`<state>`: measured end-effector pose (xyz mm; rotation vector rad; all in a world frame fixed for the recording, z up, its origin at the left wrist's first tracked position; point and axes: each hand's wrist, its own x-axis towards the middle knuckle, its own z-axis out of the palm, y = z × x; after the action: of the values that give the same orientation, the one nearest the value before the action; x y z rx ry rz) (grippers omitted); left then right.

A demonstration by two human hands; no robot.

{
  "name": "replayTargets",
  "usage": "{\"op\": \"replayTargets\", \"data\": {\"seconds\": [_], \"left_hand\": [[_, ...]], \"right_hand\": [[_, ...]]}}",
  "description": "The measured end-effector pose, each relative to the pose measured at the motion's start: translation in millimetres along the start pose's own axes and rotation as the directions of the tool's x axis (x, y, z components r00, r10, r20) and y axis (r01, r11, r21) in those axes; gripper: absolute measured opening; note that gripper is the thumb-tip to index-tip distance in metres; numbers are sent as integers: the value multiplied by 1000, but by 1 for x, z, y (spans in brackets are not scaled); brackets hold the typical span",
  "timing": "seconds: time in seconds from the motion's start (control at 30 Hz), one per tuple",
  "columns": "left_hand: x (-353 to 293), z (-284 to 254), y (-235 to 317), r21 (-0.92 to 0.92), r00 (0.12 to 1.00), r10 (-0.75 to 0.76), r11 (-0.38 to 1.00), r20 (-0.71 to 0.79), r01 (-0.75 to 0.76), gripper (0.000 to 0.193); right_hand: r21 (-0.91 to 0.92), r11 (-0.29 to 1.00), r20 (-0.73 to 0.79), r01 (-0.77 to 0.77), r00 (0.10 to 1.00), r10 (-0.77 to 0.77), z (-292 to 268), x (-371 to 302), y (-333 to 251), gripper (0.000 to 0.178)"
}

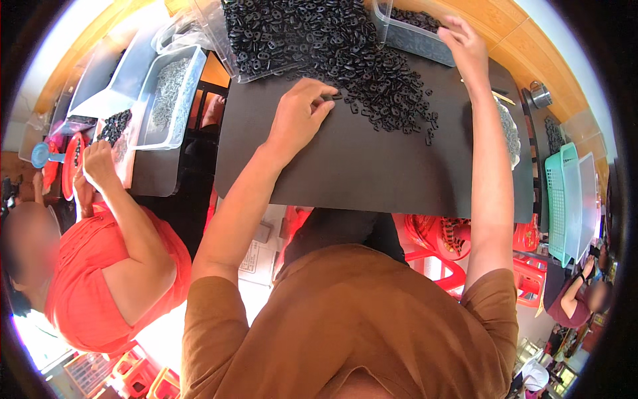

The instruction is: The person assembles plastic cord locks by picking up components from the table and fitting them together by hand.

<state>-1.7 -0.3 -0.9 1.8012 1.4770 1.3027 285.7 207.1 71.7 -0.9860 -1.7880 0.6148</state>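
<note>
We should pinch lightly; our left hand [301, 112] has a black piece [337, 95] by its fingertips, clamped we cannot tell; our right hand [469, 52], fingers apart, has the tub [419, 48] alongside

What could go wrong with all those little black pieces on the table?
Two things, maybe. The loose black pieces lie in an open heap on the table, so the left hand, right at the heap's edge, might brush some and scatter them. And the right hand is up at the rim of the clear plastic box, so a bump could perhaps tip it and spill the dark pieces inside.
</note>
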Motion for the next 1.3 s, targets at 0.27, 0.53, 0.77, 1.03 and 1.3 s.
{"op": "replayTargets", "data": {"seconds": [0.27, 0.53, 0.77, 1.03, 1.3], "left_hand": [[3, 13, -8, 302, 955, 279, 906, 98, -296, 27], [16, 27, 5, 248, 955, 293, 923, 39, -293, 17], [24, 12, -9, 137, 988, 132, 980, 82, -142, 10], [23, 4, -8, 67, 998, 8, 998, 60, -12, 12], [28, -1, -17, -309, 973, -202, 924, 107, 226, 14]], "right_hand": [[-759, 651, 48, -21, 995, 88, -129, -87, 28, 25], [-762, 629, 128, -153, 917, 378, -153, -114, 52, 9], [-651, 757, 217, -63, 940, 264, -160, -112, 61, 6], [-321, 916, 132, -240, 947, 294, -171, -113, 78, 5], [-357, 904, 36, -236, 964, 265, -161, -109, 77, 5]]}}
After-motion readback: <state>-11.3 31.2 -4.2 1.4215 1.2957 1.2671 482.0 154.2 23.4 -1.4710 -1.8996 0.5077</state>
